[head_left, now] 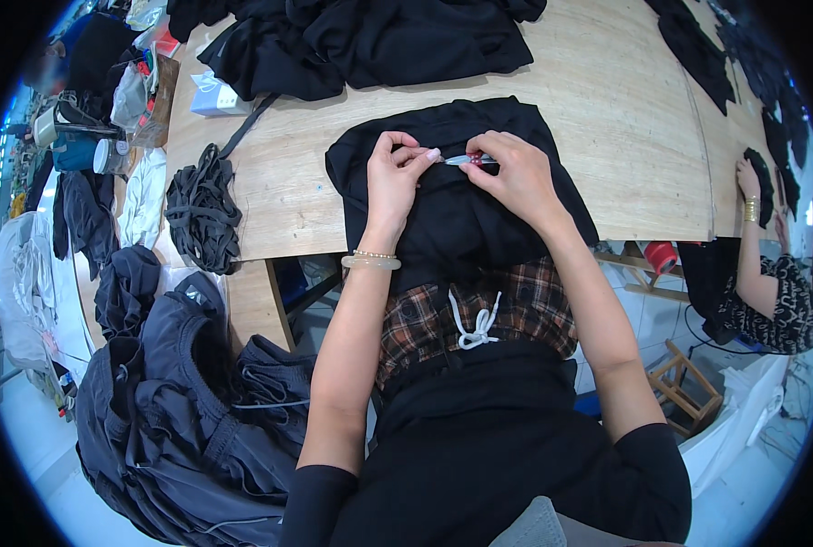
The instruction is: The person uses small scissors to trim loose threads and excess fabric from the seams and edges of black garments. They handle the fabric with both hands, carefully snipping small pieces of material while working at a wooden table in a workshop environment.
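A black garment (479, 196) lies over the near edge of the wooden table (607, 118) and hangs down toward my lap. My left hand (393, 173) pinches a fold of its fabric, with a pale bangle and a bead bracelet on the wrist. My right hand (514, 171) holds small thread snips (468, 159) with a red handle, their metal tips pointing left toward my left fingertips. Both hands rest on top of the garment, close together.
A pile of black clothes (370, 41) lies at the table's far side, and a bundle of black straps (201, 210) at its left edge. A heap of dark garments (179, 392) sits lower left. Another person's hand (749, 182) touches black fabric at the right.
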{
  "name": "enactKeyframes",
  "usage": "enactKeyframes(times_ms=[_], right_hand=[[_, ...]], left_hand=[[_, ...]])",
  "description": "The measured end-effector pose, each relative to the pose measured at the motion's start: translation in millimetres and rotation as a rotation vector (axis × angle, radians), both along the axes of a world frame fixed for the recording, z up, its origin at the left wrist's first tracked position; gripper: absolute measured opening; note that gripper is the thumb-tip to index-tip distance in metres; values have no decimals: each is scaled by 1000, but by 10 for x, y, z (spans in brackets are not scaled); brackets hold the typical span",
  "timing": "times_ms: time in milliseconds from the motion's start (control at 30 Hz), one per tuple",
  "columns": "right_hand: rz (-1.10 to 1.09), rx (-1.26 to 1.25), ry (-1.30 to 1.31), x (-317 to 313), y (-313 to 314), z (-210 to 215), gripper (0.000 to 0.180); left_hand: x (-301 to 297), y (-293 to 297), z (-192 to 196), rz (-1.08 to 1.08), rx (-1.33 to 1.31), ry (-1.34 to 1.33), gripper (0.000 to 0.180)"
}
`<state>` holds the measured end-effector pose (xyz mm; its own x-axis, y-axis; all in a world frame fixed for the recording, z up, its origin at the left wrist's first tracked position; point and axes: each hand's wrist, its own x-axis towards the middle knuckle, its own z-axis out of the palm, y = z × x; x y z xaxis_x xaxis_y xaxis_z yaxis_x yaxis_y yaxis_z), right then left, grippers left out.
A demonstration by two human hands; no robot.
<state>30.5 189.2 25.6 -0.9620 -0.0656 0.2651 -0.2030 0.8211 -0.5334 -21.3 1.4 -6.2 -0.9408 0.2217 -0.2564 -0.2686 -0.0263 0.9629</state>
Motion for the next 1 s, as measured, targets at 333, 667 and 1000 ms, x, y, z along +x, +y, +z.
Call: enactKeyframes(times_ms=[333, 667, 1000], right_hand=[[-1, -44, -26, -11, 18, -4, 18], [17, -24, -23, -56, 2, 1, 17], [47, 3, -18, -82, -37, 14, 16]], left_hand=[[-2, 4, 32, 14, 30, -28, 26], [-9, -1, 10, 21, 72, -40, 27], [-13, -10, -3, 30, 89, -43, 26]])
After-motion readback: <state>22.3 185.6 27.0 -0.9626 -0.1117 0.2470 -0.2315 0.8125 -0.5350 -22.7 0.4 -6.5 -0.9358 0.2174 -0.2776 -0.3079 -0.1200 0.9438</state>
